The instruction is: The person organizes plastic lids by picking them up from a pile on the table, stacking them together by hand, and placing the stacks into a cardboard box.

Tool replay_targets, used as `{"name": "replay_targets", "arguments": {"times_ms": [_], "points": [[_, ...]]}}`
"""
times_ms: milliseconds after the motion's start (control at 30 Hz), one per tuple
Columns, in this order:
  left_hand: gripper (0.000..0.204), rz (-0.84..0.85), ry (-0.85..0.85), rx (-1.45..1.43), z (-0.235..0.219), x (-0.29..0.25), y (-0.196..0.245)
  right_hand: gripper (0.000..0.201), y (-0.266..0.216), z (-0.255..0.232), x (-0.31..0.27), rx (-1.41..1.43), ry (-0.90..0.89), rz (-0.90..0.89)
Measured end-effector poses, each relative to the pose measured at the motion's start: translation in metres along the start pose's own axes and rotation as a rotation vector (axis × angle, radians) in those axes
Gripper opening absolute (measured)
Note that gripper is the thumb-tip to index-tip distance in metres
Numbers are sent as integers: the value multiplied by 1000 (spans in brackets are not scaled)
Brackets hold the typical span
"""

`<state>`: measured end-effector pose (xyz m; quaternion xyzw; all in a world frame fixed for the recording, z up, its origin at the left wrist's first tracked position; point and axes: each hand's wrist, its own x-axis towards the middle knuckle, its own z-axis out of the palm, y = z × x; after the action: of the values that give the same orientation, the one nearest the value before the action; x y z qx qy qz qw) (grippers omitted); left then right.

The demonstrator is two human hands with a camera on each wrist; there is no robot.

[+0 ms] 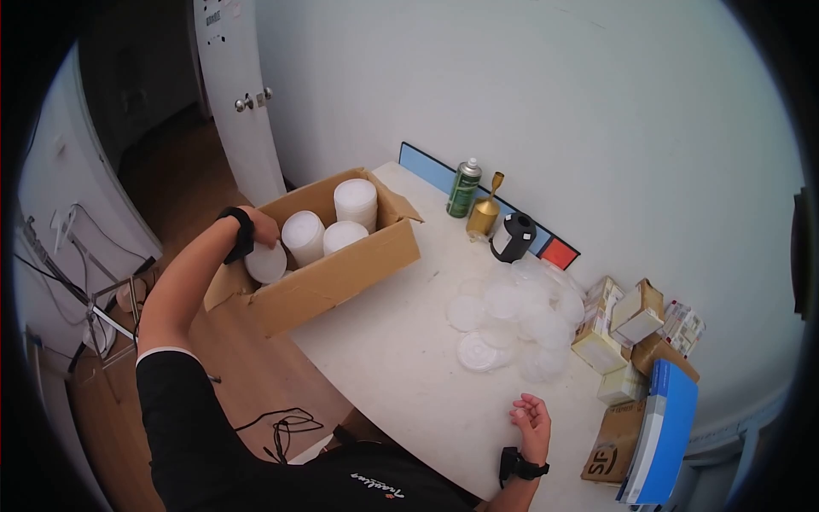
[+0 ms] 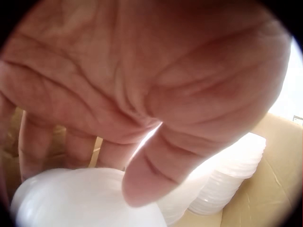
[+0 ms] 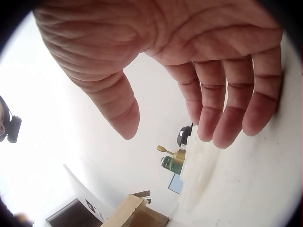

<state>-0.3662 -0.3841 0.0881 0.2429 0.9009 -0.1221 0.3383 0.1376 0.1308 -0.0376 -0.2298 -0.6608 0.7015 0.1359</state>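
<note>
My left hand (image 1: pixel 263 226) reaches down into an open cardboard box (image 1: pixel 341 286) at its left end. There it holds a stack of white plastic tubs (image 1: pixel 266 264); in the left wrist view the thumb lies across the near side of the stack (image 2: pixel 90 198) and the fingers pass behind it. Further stacks of white tubs (image 1: pixel 355 203) stand in the same box. Over the table's near right part is my right hand (image 1: pixel 532 427), fingers loosely bent and holding nothing. A pile of round translucent plastic lids (image 1: pixel 525 311) lies beyond it.
Along the wall stand a green spray can (image 1: pixel 463 189), a brass-coloured vessel (image 1: pixel 484 213) and a black container (image 1: pixel 514 239). Small boxes (image 1: pixel 636 311) and blue folders (image 1: pixel 661 427) line the table's right side. The box overhangs the table's left edge; cables (image 1: pixel 286 427) lie below.
</note>
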Motion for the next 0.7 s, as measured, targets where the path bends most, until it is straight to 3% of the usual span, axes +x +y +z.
{"name": "replay_targets", "arguments": {"times_ms": [133,533,633,700], "points": [[42,10,-20,0,-3,-3,10,44,-3,2,0,-15,17,25],[33,20,201,45,-3,-19,33,43,3,-1,3,-28,36,34],[25,41,325,107,-3,-24,37,42,4,-1,5,-21,42,38],[21,-33,403,149,-3,-33,48,42,5,-1,5,-22,58,45]]}}
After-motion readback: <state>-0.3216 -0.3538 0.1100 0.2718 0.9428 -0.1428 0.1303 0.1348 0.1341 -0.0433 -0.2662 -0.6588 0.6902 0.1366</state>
